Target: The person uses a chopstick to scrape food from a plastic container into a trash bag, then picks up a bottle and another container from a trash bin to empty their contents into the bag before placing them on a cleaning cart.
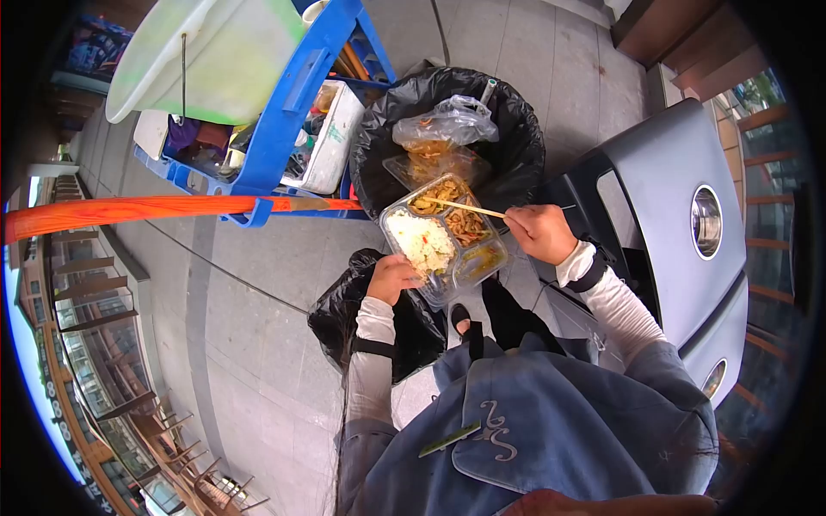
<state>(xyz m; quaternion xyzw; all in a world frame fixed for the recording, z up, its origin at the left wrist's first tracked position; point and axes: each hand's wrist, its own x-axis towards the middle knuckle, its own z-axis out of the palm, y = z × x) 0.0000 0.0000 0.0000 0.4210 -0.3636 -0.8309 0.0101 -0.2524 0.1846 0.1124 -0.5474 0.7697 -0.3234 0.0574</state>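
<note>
Head view: left hand [391, 277] gripping compartmented meal tray [443, 242]; right hand [538, 232] clenching chopsticks [460, 206]. Best tilted toward black bin bag [516, 146], scraping leftovers compartment by compartment.

Person, head view. Both arms covered by tight white fabric arm sleeves: left sleeve [372, 361], right sleeve [613, 301]. Each sleeve carries a narrow black band: left near mid-forearm, right at the wrist. Hands bare: left hand [391, 277], right hand [539, 232]. Torso in a blue-grey denim-like apron [533, 421] with pale curling embroidery and black straps at the top edge.
</note>
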